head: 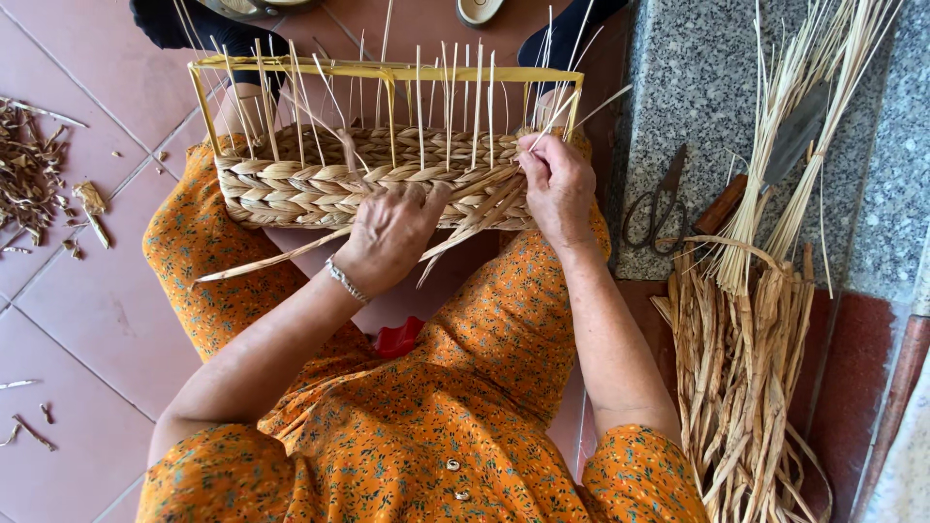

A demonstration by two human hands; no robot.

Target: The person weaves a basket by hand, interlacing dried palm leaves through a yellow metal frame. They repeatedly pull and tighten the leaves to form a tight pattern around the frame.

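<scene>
Left hand [390, 235] is pressing flat pale straw strands [291, 257] against the half-woven rectangular braided straw basket [291, 189]; right hand [557, 184], at its 3 o'clock, is pinching strands closed.

The basket [368, 184] is showing pale straw braids under a yellow frame [387, 72]. The dress [426, 426] is glowing orange with a small flower print, and a red stool [399, 339] is peeking out beneath it. The floor [87, 310] is lying in pinkish tiles beside a speckled grey stone ledge [697, 107].
</scene>
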